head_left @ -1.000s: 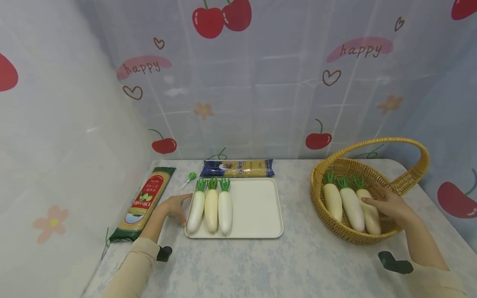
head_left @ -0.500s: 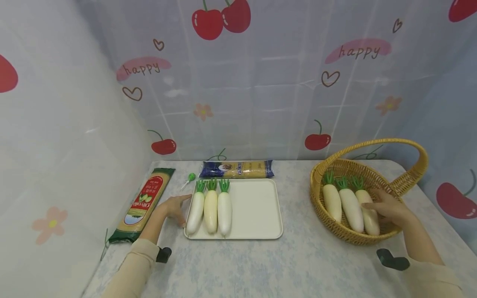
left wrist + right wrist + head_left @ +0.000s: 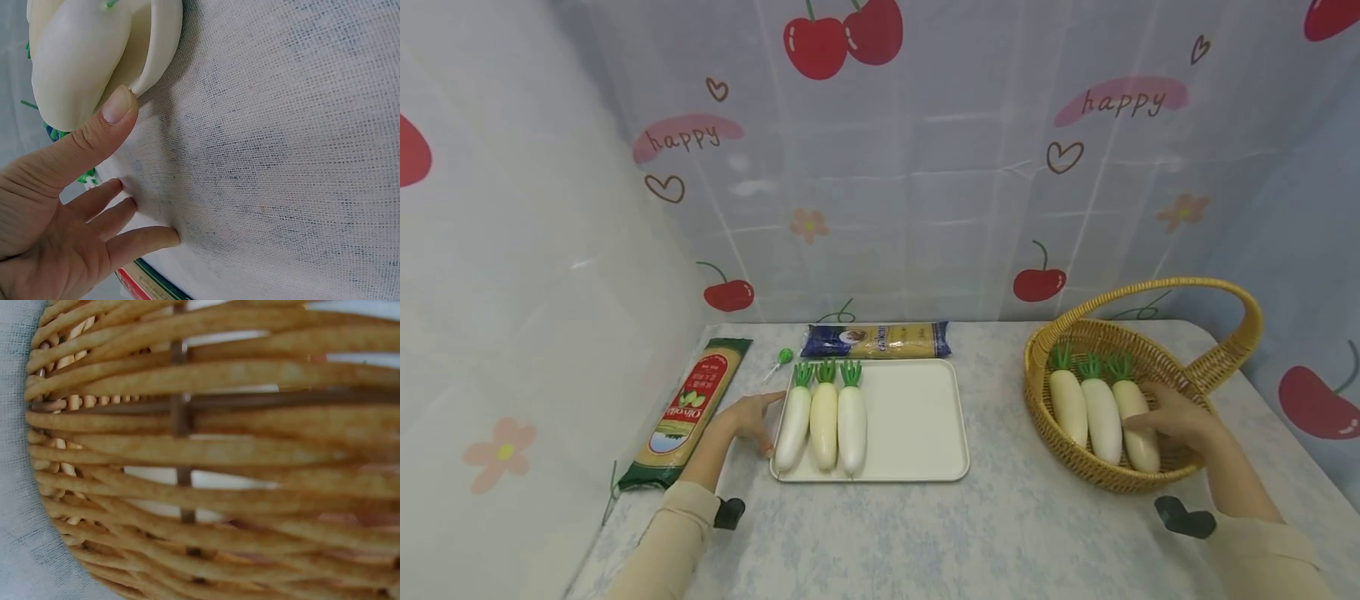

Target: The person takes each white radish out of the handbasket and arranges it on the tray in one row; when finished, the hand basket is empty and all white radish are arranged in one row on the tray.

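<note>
My right hand (image 3: 1178,421) reaches into a wicker basket (image 3: 1112,479) at the right and grips the rightmost white radish (image 3: 1142,450), thumb across its body. Two more radishes, one cream (image 3: 1067,404) and one white (image 3: 1102,425), lie to its left, green tops pointing away. The right wrist view is filled by the basket's weave (image 3: 156,450), which mostly hides that hand. At the left, my left hand (image 3: 751,419) touches the edge of a cream tray (image 3: 917,417) with spread fingers. Three radishes (image 3: 823,429) lie side by side on the tray's left half.
Behind the tray lies a blue-and-yellow pasta packet (image 3: 880,340). A green-and-red packet (image 3: 692,408) slants at the left, near a green lollipop (image 3: 785,357). The basket's tall handle (image 3: 1157,286) arches above its bowl. A printed curtain (image 3: 925,208) stands behind the table.
The right hand has shifted slightly left inside the basket, and the rightmost radish has moved left with it, closer to the middle one. My left hand and the tray's radishes stay put.
</note>
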Available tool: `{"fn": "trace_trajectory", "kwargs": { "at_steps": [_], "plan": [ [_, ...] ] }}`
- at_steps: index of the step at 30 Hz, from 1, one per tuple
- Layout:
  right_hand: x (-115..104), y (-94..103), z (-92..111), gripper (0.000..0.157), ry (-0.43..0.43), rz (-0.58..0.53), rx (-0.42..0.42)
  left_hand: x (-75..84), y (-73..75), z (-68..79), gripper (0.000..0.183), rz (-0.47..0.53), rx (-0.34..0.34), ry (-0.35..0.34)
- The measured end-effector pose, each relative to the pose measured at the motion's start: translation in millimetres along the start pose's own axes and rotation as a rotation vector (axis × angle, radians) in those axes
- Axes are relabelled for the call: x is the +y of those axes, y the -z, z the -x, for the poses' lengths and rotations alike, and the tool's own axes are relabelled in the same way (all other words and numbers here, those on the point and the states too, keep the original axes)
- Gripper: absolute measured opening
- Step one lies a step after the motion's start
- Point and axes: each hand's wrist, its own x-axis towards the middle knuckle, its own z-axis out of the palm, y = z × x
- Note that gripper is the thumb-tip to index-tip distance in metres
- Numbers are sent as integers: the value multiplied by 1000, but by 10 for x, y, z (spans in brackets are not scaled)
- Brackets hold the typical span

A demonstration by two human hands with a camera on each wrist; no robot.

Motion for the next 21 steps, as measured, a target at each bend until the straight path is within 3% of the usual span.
{"fn": "trace_trajectory", "kwargs": {
  "at_steps": [3,11,21],
  "plan": [
    [-1,-4,-15,89,4,42,6,-6,6,1,110,-5,-3,-9],
    [11,2,-34,92,-65,-49,-35,-22,4,-12,111,0,-6,-2],
    [-32,-21,-15,92,-76,-50,22,-16,13,-3,110,-20,0,-13]
  ]
}}
